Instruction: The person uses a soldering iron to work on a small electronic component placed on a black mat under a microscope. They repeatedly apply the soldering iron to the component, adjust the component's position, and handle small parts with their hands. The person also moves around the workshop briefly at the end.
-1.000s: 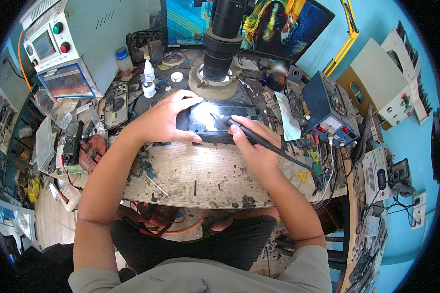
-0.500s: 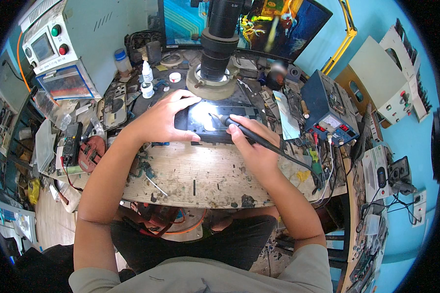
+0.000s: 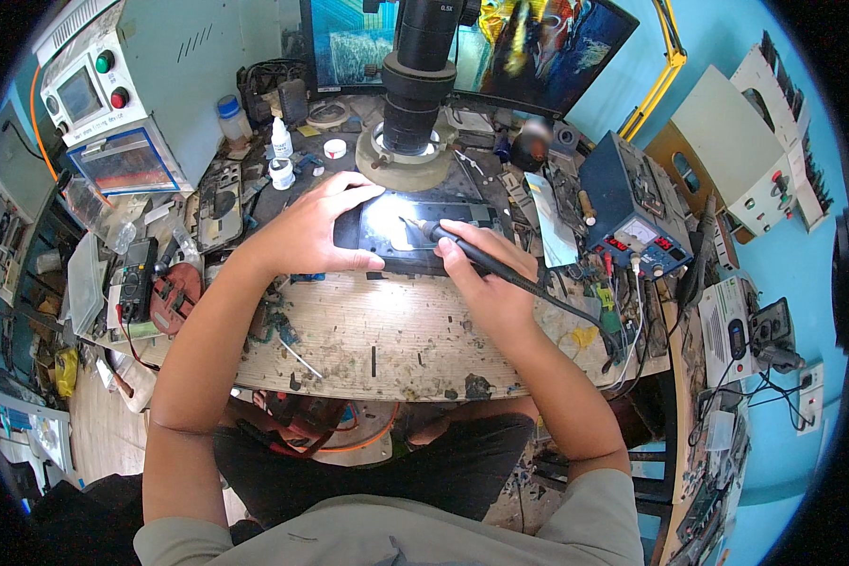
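A flat dark phone-sized device [image 3: 457,213] lies on the work mat beneath the microscope [image 3: 410,108], its left part washed out by bright light. My left hand [image 3: 316,226] grips its left end, with the thumb on the near edge and the fingers at the far edge. In my right hand [image 3: 486,274] is a soldering iron [image 3: 429,227], held like a pen, its black cable trailing right. The iron's tip points left over the lit part; whether it touches cannot be made out. Glare hides the small parts there.
A monitor [image 3: 561,61] stands behind the microscope. White bottles [image 3: 281,141] and a small white jar [image 3: 335,148] sit at the back left. To the right is a blue power supply [image 3: 632,203]; at left lie a multimeter [image 3: 140,274] and a red round tool [image 3: 175,297].
My view has shifted very slightly, and the monitor's picture differs. Both hands keep their holds, and the iron's tip stays over nearly the same spot.
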